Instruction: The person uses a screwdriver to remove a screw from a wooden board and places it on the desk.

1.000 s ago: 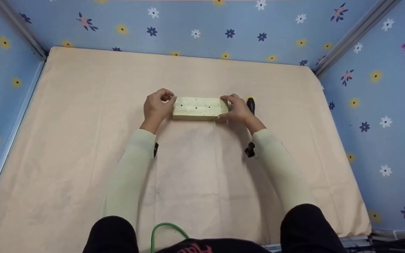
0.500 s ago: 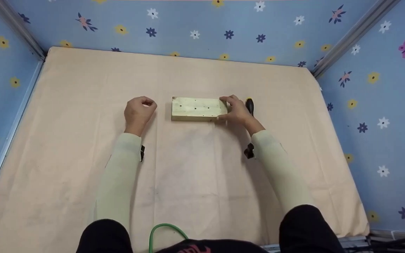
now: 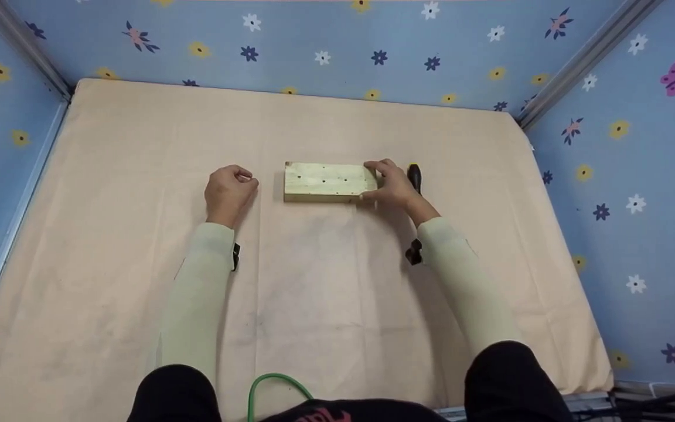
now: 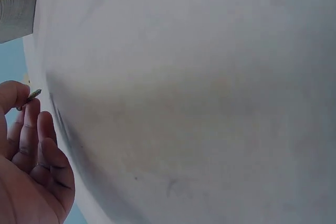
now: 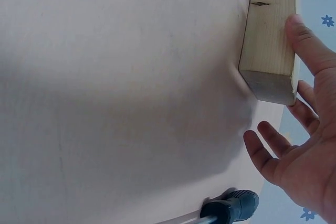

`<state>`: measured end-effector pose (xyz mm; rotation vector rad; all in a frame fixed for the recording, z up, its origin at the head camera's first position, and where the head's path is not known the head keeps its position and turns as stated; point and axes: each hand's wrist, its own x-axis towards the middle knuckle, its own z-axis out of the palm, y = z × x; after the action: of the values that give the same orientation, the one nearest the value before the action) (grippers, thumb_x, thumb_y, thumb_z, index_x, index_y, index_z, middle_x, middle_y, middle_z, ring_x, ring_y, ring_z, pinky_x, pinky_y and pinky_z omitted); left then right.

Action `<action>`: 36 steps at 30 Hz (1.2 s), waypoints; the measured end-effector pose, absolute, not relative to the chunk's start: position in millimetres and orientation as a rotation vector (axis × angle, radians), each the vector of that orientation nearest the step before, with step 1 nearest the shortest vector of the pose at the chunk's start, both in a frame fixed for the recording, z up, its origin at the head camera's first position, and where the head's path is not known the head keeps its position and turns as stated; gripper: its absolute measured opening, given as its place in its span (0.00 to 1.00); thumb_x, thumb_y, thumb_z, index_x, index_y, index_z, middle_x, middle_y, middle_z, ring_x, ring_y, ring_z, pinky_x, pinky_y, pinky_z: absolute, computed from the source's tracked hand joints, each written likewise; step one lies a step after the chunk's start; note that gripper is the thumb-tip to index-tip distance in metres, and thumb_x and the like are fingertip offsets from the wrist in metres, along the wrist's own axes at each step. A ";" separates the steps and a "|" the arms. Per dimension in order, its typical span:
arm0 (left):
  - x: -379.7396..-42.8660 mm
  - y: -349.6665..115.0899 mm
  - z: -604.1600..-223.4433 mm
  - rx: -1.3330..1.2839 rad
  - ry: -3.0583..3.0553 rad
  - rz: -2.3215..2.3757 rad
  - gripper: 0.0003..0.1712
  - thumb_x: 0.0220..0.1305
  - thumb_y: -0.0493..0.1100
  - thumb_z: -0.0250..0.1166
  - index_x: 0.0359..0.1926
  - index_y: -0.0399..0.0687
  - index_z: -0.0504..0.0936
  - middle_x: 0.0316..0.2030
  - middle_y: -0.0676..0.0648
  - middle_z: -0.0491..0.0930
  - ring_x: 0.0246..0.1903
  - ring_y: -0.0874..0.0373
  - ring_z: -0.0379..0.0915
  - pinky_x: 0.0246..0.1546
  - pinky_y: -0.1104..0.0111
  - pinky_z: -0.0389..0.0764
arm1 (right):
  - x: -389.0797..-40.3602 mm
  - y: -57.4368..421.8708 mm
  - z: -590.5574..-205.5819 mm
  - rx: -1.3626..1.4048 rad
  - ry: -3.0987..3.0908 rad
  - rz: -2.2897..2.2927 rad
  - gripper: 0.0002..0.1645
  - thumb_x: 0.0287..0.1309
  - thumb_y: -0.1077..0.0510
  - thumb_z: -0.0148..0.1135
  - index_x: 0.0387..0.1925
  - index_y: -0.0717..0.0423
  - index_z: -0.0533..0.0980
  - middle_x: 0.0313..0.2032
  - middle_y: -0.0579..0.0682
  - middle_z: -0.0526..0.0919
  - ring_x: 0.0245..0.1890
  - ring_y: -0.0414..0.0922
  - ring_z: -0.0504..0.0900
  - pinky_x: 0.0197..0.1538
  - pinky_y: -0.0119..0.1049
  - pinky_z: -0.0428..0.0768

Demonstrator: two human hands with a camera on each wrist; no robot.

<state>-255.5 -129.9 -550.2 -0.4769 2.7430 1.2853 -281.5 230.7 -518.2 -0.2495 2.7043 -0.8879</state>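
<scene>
A pale wooden block [image 3: 320, 179] with several small dark holes in its top lies on the cloth-covered table. My right hand [image 3: 395, 184] grips its right end, thumb on the near side and fingertips at the far edge; the right wrist view shows the thumb against the block's side. To the left of the block and apart from it, my left hand [image 3: 229, 192] pinches a small brass-coloured screw [image 4: 31, 98] between thumb and fingertip, seen in the left wrist view. Just right of my right hand lies a screwdriver [image 3: 413, 176] with a black handle and yellow end.
Beige cloth [image 3: 314, 281] with fold lines covers the table. Blue flower-patterned panels [image 3: 290, 35] stand at the back and sides. A green cord [image 3: 273, 375] loops at the near edge, by the person's body.
My left hand has drawn away leftward from the block's left end and now stays over the cloth. The right hand has kept its hold on the block, which lies still.
</scene>
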 end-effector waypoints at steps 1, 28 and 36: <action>-255.2 -130.2 -551.0 -0.472 2.730 1.284 0.12 0.59 0.49 0.61 0.41 0.51 0.84 0.37 0.50 0.83 0.38 0.56 0.77 0.43 0.62 0.78 | -281.3 230.9 -518.3 -0.256 2.705 -0.887 0.48 0.43 0.48 0.77 0.67 0.45 0.67 0.61 0.50 0.69 0.64 0.54 0.68 0.67 0.48 0.70; -245.6 -131.3 -555.1 -0.557 2.604 1.369 0.13 0.62 0.50 0.61 0.44 0.50 0.83 0.39 0.49 0.82 0.38 0.56 0.77 0.40 0.64 0.79 | -281.9 228.2 -517.8 -0.247 2.707 -0.845 0.48 0.42 0.46 0.77 0.67 0.43 0.67 0.61 0.48 0.70 0.64 0.53 0.68 0.68 0.48 0.69; -248.6 -135.3 -549.2 -0.530 2.632 1.396 0.16 0.62 0.50 0.62 0.47 0.48 0.82 0.41 0.49 0.81 0.40 0.56 0.76 0.43 0.64 0.79 | -281.7 228.3 -500.5 -0.366 2.744 -0.687 0.50 0.50 0.39 0.70 0.71 0.43 0.60 0.66 0.52 0.65 0.67 0.55 0.62 0.68 0.54 0.65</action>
<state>-248.6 -135.3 -549.2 -0.5304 2.6319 1.3961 -281.7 228.3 -500.5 -0.3664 2.7445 -0.6865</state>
